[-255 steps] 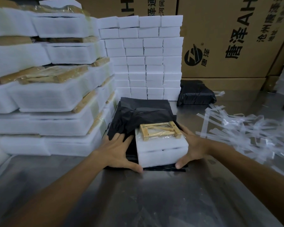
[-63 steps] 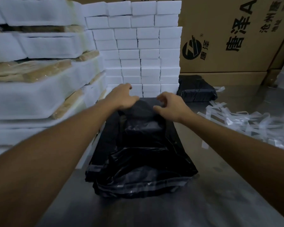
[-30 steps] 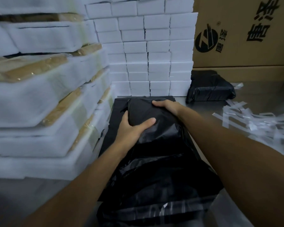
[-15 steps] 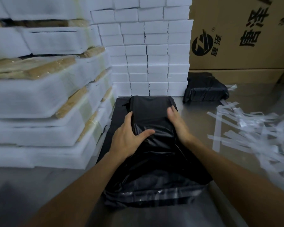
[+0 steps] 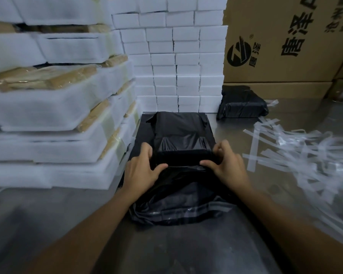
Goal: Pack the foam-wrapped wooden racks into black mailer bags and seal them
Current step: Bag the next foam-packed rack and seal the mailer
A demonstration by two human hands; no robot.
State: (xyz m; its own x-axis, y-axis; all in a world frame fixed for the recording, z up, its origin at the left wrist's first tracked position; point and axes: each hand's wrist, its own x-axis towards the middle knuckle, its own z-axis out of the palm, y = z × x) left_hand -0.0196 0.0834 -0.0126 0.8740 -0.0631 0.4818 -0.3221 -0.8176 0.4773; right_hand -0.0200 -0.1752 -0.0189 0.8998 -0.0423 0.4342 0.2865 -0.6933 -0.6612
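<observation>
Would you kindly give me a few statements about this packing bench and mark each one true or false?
1. Both hands hold the black mailer bag at its near fold. True: the left hand and the right hand pinch the plastic on either side.
2. The bag's adhesive strip is already pressed shut. False: the open flap lies loose toward the person.
3. A finished black parcel sits to the far right by the cardboard box. True.
4. The peeled liner strips lie left of the bag. False: they lie to its right.
5. A bare wooden rack sits on top of the bag. False: none shows there.
</observation>
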